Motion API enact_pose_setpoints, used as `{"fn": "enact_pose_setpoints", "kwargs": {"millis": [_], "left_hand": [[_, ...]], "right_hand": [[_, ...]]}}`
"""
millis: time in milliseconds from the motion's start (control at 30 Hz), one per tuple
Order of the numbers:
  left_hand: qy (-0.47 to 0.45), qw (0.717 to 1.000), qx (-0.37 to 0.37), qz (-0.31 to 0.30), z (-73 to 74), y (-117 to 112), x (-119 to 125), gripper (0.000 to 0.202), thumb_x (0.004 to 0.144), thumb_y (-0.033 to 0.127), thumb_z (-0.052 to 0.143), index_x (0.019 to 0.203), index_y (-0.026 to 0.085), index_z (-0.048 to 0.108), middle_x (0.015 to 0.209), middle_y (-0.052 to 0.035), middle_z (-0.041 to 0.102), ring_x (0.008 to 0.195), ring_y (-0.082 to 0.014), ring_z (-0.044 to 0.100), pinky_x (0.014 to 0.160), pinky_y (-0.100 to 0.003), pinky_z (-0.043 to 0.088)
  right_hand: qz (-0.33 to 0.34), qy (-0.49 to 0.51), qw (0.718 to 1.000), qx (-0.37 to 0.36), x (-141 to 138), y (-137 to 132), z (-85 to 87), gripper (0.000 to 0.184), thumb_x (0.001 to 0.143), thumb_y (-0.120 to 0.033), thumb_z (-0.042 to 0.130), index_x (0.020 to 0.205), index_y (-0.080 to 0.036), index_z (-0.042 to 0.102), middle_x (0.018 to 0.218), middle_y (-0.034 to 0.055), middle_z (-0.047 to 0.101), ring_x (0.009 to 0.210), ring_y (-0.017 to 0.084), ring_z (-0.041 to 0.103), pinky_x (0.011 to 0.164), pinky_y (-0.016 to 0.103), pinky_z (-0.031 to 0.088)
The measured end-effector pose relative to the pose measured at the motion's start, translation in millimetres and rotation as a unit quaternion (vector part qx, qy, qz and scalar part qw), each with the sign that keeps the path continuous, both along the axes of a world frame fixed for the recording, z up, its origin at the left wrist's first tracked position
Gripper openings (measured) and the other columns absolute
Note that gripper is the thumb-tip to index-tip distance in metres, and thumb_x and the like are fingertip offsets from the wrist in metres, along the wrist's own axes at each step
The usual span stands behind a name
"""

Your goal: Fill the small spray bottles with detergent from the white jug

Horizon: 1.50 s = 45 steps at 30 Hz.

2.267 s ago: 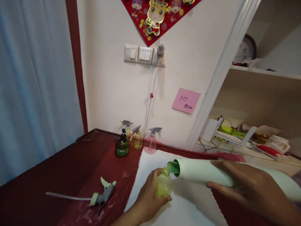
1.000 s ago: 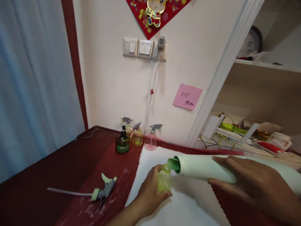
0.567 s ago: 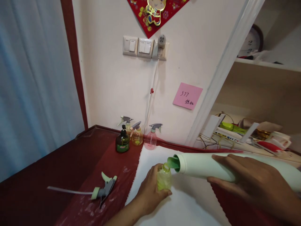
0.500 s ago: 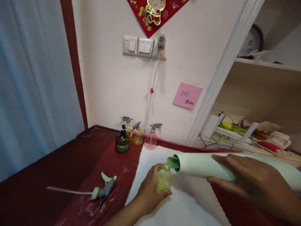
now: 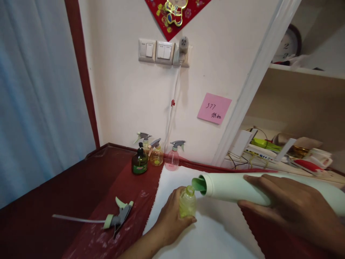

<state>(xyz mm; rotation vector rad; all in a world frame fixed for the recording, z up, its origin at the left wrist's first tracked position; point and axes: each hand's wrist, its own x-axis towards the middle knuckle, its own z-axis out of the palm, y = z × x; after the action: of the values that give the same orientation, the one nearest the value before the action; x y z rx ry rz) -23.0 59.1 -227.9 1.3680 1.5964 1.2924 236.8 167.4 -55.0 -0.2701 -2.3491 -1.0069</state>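
Observation:
My left hand (image 5: 170, 219) grips a small yellow-green bottle (image 5: 188, 202) that stands upright with no cap on a white cloth (image 5: 212, 237). My right hand (image 5: 293, 210) holds a large pale green jug (image 5: 231, 187) tipped on its side, its green spout (image 5: 198, 184) right over the small bottle's open neck. A detached spray head (image 5: 118, 216) with a long dip tube lies on the red table (image 5: 67, 201) to the left of my left hand.
By the wall stand a dark green pump bottle (image 5: 139, 163), two yellowish spray bottles (image 5: 155, 154) and a pink spray bottle (image 5: 173, 157). A shelf (image 5: 283, 158) at right holds cables and clutter. Blue curtain (image 5: 40, 90) on the left.
Both hands and both bottles keep their pose, with the spout over the small bottle's neck. Only the view has drifted slightly.

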Motion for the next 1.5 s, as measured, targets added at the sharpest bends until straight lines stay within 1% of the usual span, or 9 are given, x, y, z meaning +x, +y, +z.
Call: {"fn": "enact_pose_setpoints", "kwargs": {"millis": [100,167,400,567,733,933,1233,1500], "left_hand": [[-0.003,1.000,-0.008,0.002,-0.7,0.3,-0.2,0.084,0.067,0.019,0.078,0.143,0.022,0.041,0.147,-0.0112,0.050,0.137,-0.0293,0.045,0.118,-0.040,0.032],[-0.009,1.000,-0.010,0.003,-1.8,0.0,-0.3,0.084,0.068,0.019,0.078,0.143,0.022,0.041,0.148,-0.0110,0.050,0.137,-0.0292,0.045,0.117,-0.039,0.032],[-0.009,1.000,0.016,-0.004,-3.7,-0.8,-0.7,0.080,0.068,0.016,0.077,0.140,0.023,0.043,0.144,-0.0107,0.053,0.135,-0.0278,0.047,0.115,-0.039,0.035],[-0.010,1.000,0.012,-0.001,-2.9,-0.3,-0.7,0.081,0.068,0.017,0.077,0.141,0.023,0.043,0.145,-0.0113,0.053,0.135,-0.0294,0.048,0.115,-0.040,0.035],[-0.006,1.000,-0.003,0.004,-1.7,-0.9,0.1,0.082,0.068,0.018,0.077,0.142,0.022,0.041,0.148,-0.0116,0.050,0.137,-0.0292,0.045,0.117,-0.040,0.033],[-0.009,1.000,-0.007,-0.001,-3.0,-1.3,0.5,0.083,0.068,0.019,0.077,0.143,0.021,0.040,0.148,-0.0117,0.049,0.138,-0.0289,0.044,0.117,-0.039,0.033],[-0.005,1.000,-0.005,0.000,-5.6,0.5,-0.1,0.083,0.069,0.019,0.076,0.143,0.023,0.039,0.150,-0.0112,0.048,0.139,-0.0282,0.044,0.117,-0.039,0.032],[0.000,1.000,-0.009,0.005,-2.8,-0.5,-0.8,0.083,0.068,0.020,0.077,0.143,0.022,0.041,0.150,-0.0125,0.049,0.140,-0.0307,0.044,0.118,-0.041,0.032]], "right_hand": [[-0.010,-0.003,1.000,0.007,1.0,-0.7,1.2,0.042,0.104,-0.051,0.040,0.102,-0.015,0.063,0.075,0.0114,0.077,0.057,0.026,0.074,0.049,0.035,0.056],[-0.012,-0.001,1.000,0.010,1.7,-0.5,1.4,0.043,0.104,-0.051,0.040,0.102,-0.015,0.063,0.076,0.0117,0.077,0.059,0.027,0.075,0.050,0.036,0.057],[-0.012,0.001,1.000,0.002,4.1,-0.4,-0.2,0.040,0.104,-0.050,0.043,0.105,-0.015,0.062,0.080,0.0116,0.078,0.063,0.027,0.076,0.055,0.036,0.057],[-0.014,0.002,1.000,0.012,4.1,-1.7,0.7,0.039,0.105,-0.049,0.041,0.104,-0.016,0.062,0.076,0.0106,0.077,0.059,0.026,0.075,0.052,0.036,0.055],[-0.010,0.007,1.000,0.018,1.6,0.9,2.1,0.042,0.104,-0.053,0.038,0.102,-0.018,0.062,0.075,0.0089,0.077,0.056,0.026,0.074,0.048,0.036,0.056],[-0.007,0.011,1.000,0.014,2.9,2.1,1.0,0.041,0.104,-0.053,0.038,0.104,-0.018,0.060,0.077,0.0098,0.078,0.059,0.026,0.075,0.049,0.037,0.060],[-0.003,0.018,1.000,0.014,5.7,3.5,0.4,0.040,0.104,-0.052,0.041,0.105,-0.018,0.061,0.079,0.0106,0.078,0.062,0.026,0.076,0.050,0.037,0.059],[-0.005,0.018,1.000,0.015,6.0,0.8,0.5,0.038,0.104,-0.052,0.040,0.106,-0.019,0.060,0.078,0.0098,0.077,0.062,0.027,0.076,0.051,0.037,0.058]]}}
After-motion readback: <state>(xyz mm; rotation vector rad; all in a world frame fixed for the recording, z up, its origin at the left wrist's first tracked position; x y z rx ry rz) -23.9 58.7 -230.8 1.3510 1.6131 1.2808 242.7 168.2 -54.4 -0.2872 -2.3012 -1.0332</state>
